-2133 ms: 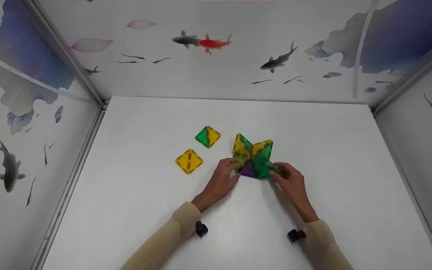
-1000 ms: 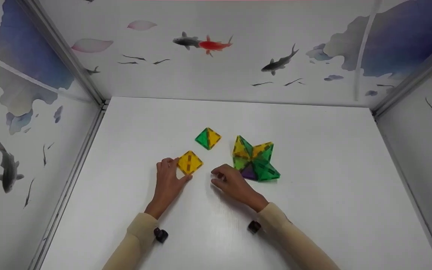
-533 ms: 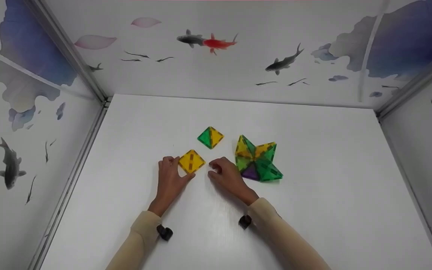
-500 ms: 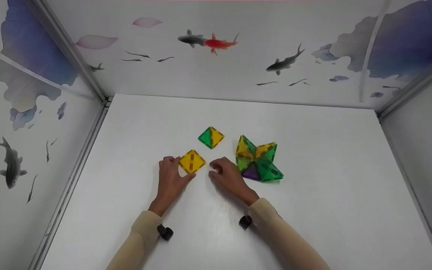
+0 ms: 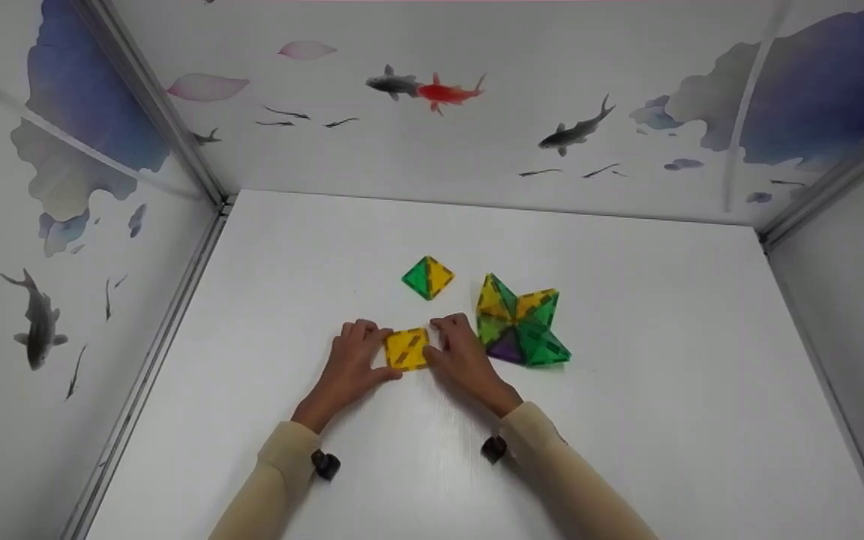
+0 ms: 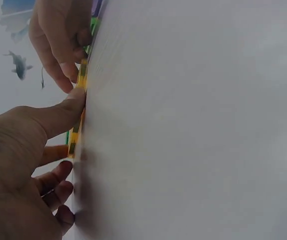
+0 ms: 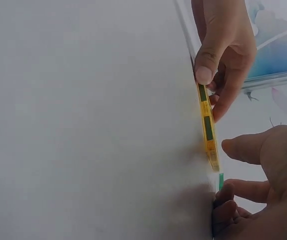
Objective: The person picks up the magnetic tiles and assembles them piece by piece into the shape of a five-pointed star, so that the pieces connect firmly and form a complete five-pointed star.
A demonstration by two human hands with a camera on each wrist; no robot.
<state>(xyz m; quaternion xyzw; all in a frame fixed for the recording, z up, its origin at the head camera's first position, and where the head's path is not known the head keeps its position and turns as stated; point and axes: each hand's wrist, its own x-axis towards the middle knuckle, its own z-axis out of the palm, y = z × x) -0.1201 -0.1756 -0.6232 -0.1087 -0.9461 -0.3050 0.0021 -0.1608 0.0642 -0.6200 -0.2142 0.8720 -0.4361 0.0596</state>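
Two yellow triangular magnetic tiles (image 5: 406, 349) lie joined as a flat square on the white table. My left hand (image 5: 353, 360) pinches this pair from its left side, thumb on the near edge and index finger on the far edge. Close at its right side is my right hand (image 5: 466, 360); the thumb reaches toward the tile edge, and the other fingers are bent near the table in the right wrist view. Just right of that hand sits a star-like shape of magnetic tiles (image 5: 541, 345) in green, yellow and purple.
Behind the hands lies a green and yellow tile pair (image 5: 428, 277) forming a diamond. White panels (image 5: 477, 157) printed with fish enclose the white table (image 5: 664, 390) at the back and sides.
Both hands have left the star shape. My left hand has taken the yellow pair, turned it and drawn it slightly right and nearer; my right hand has come left beside it.
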